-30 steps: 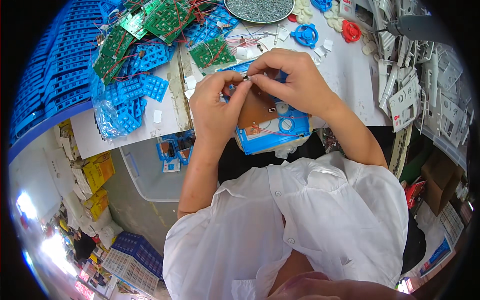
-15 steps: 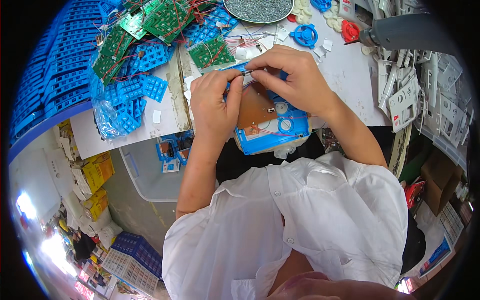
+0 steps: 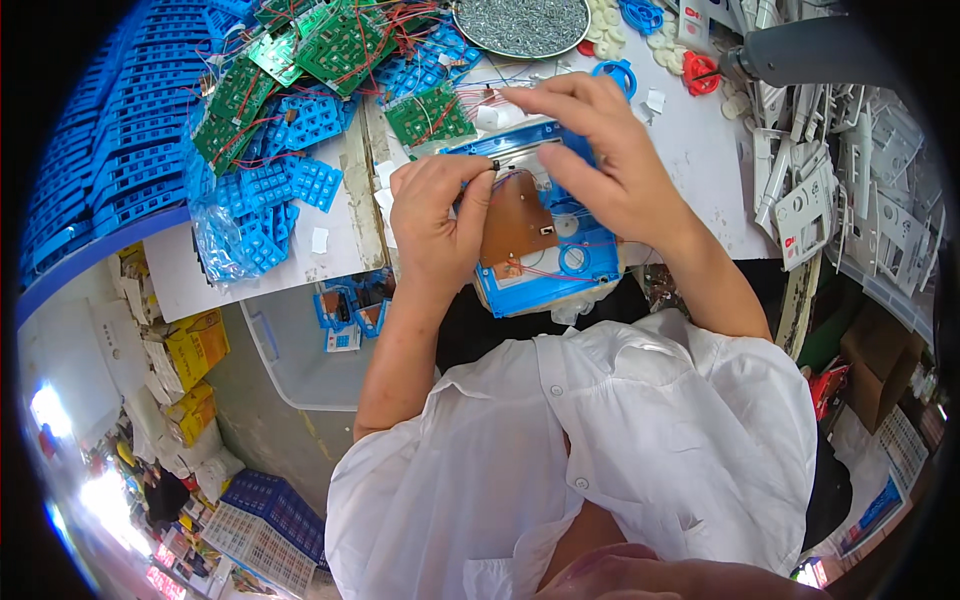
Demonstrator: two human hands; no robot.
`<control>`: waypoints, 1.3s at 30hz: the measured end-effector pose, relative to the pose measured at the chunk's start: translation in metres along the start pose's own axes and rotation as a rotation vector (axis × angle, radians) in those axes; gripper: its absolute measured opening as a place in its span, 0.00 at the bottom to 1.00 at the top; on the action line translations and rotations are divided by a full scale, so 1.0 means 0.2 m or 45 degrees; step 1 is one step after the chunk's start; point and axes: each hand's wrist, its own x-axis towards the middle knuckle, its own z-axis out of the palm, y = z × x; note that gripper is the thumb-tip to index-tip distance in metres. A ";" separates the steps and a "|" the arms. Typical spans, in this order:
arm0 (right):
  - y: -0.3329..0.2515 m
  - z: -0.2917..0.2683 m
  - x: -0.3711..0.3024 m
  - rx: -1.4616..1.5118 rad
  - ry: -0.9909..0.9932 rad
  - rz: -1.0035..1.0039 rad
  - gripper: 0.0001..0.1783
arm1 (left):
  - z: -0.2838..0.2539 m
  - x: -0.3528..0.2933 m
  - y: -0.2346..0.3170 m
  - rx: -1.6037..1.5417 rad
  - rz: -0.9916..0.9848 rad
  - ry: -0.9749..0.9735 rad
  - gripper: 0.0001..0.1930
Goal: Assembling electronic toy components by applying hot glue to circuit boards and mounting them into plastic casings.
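Note:
A blue plastic housing (image 3: 560, 270) with a brown circuit board (image 3: 512, 225) and thin red wires inside lies on the white workbench (image 3: 690, 160) in front of me. My left hand (image 3: 435, 225) rests on its left side, thumb and forefinger pinching a small black part at the housing's upper edge. My right hand (image 3: 600, 150) covers the housing's upper right, fingers curled over its top edge, holding it.
Green circuit boards (image 3: 340, 45) with red wires and blue keypad pieces (image 3: 290, 180) lie at the upper left, beside stacked blue housings (image 3: 110, 150). A round tray of small screws (image 3: 520, 22) sits at the top. Grey-white plastic panels (image 3: 840, 190) pile up on the right. A grey bin (image 3: 290, 360) stands below the bench.
Both hands have shifted slightly on the housing; my right hand has moved up over its top edge, and my left fingers now pinch the small black part.

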 end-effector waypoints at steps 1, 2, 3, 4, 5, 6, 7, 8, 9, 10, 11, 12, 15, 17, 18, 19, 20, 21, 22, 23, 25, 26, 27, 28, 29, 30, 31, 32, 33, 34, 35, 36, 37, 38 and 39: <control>0.02 -0.02 0.00 0.007 0.017 -0.006 0.24 | 0.00 0.00 0.00 -0.023 -0.030 0.010 0.03; 0.05 -0.04 0.01 0.014 0.034 -0.013 0.23 | 0.00 0.00 0.00 -0.046 -0.059 0.021 0.03; 0.07 -0.06 0.01 0.022 0.051 -0.020 0.23 | 0.00 -0.01 0.00 -0.053 -0.072 0.020 0.03; 0.07 -0.07 0.03 0.052 0.103 0.007 0.21 | 0.01 -0.01 -0.01 -0.060 -0.073 0.023 0.03; 0.09 -0.08 0.05 0.031 0.092 0.028 0.21 | 0.01 -0.02 -0.01 -0.066 -0.075 0.027 0.03; 0.12 -0.10 0.08 0.012 0.080 0.048 0.22 | 0.01 -0.02 -0.02 -0.066 -0.064 0.043 0.03; 0.14 -0.11 0.12 -0.016 0.070 0.072 0.22 | 0.02 -0.02 -0.02 -0.065 -0.064 0.041 0.04; 0.16 -0.13 0.18 -0.070 0.063 0.010 0.20 | 0.01 -0.01 -0.02 -0.060 -0.054 0.043 0.04; 0.17 -0.12 0.24 -0.074 0.076 0.023 0.20 | 0.00 -0.01 -0.01 -0.052 -0.046 0.047 0.04; 0.20 -0.11 0.31 -0.081 0.095 0.014 0.19 | 0.00 0.00 -0.02 -0.047 -0.007 0.040 0.04; 0.23 -0.09 0.40 -0.077 0.107 0.005 0.19 | -0.01 -0.01 -0.01 -0.031 0.022 0.033 0.04; 0.30 -0.07 0.54 -0.151 0.128 -0.052 0.18 | -0.01 -0.01 0.00 -0.022 -0.003 0.009 0.04; 0.52 -0.06 1.00 -0.297 0.223 -0.004 0.18 | 0.01 -0.02 -0.01 0.022 0.070 -0.046 0.05; 0.82 -0.09 1.32 -0.521 0.242 0.087 0.19 | 0.02 -0.02 -0.01 0.011 0.080 -0.073 0.06; 0.92 -0.09 1.44 -0.530 0.286 0.137 0.20 | 0.02 -0.02 -0.01 0.008 0.084 -0.088 0.06; 1.09 -0.12 1.55 -0.659 0.305 0.063 0.20 | 0.03 -0.01 -0.02 -0.014 0.105 -0.101 0.07; 1.14 -0.11 1.66 -0.758 0.273 0.086 0.20 | 0.03 -0.02 -0.03 -0.011 0.107 -0.108 0.07; 1.13 -0.05 1.77 -0.848 0.237 0.098 0.20 | 0.01 -0.03 -0.02 0.003 0.102 -0.105 0.07; 1.10 0.01 1.86 -0.879 0.202 0.048 0.20 | 0.01 -0.04 -0.02 0.011 0.114 -0.097 0.08; 1.07 0.07 1.95 -0.913 0.170 0.001 0.19 | 0.00 -0.04 -0.02 0.000 0.097 -0.084 0.08; 1.21 0.05 2.11 -1.143 0.180 -0.240 0.19 | 0.02 -0.03 -0.01 -0.074 0.103 -0.088 0.07; 1.19 0.11 2.18 -1.222 0.015 -0.170 0.19 | 0.02 -0.03 -0.02 -0.062 0.104 -0.095 0.08; 1.17 0.17 2.24 -1.301 -0.151 -0.095 0.19 | 0.03 -0.04 -0.02 -0.067 0.103 -0.087 0.08; 1.12 0.27 2.26 -1.355 -0.081 -0.060 0.18 | 0.02 -0.06 -0.03 -0.054 0.088 -0.072 0.08; 1.06 0.37 2.22 -1.411 -0.015 -0.019 0.18 | 0.02 -0.07 -0.03 -0.048 0.072 -0.060 0.08; 1.00 0.45 2.19 -1.466 0.052 0.026 0.18 | 0.01 -0.08 -0.03 -0.028 0.062 -0.051 0.08; 1.03 0.43 2.20 -1.477 0.091 0.054 0.18 | 0.01 -0.07 -0.03 -0.049 0.071 -0.046 0.09; 1.08 0.42 2.21 -1.491 0.128 0.085 0.19 | 0.03 -0.07 -0.03 -0.074 0.079 -0.042 0.09; 1.13 0.39 2.22 -1.505 0.165 0.118 0.19 | 0.03 -0.07 -0.03 -0.100 0.088 -0.041 0.09; 1.13 0.38 2.22 -1.479 0.219 0.036 0.20 | 0.03 -0.07 -0.02 -0.101 0.088 -0.032 0.08; 1.13 0.35 2.21 -1.454 0.275 -0.042 0.21 | 0.03 -0.06 -0.02 -0.105 0.091 -0.026 0.08; 1.13 0.32 2.19 -1.432 0.331 -0.115 0.23 | 0.03 -0.06 -0.02 -0.113 0.096 -0.023 0.07; 1.08 0.29 2.18 -1.265 0.429 -0.107 0.27 | 0.02 -0.05 -0.01 -0.115 0.091 -0.022 0.07; 1.00 0.23 2.16 -1.096 0.521 -0.094 0.32 | 0.03 -0.05 -0.02 -0.120 0.082 -0.025 0.06; 0.93 0.18 2.11 -0.923 0.610 -0.067 0.37 | 0.03 -0.05 -0.02 -0.124 0.067 -0.038 0.06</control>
